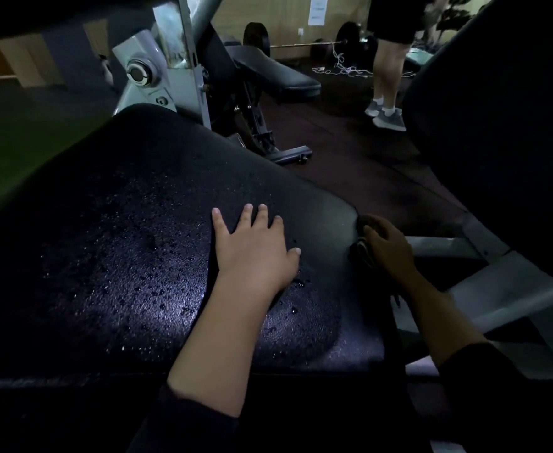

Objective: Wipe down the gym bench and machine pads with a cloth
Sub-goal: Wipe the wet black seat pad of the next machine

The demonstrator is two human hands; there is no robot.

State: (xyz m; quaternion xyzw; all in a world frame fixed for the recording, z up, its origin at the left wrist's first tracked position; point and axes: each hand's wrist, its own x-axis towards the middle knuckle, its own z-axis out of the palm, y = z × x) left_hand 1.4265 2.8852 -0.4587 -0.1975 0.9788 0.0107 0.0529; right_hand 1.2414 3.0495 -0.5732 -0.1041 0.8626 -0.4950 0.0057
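Black vinyl beaded with droplets fills the near view: the machine pad looks sprayed and not yet wiped, and the left hand lies flat on it with fingers straight and spread, probably to brace the body. At the pad's right edge the right hand curls round a dark bunched cloth, likely placed to start the wipe from that side. Farther off, another black bench waits near a barbell, with someone's legs beside it.
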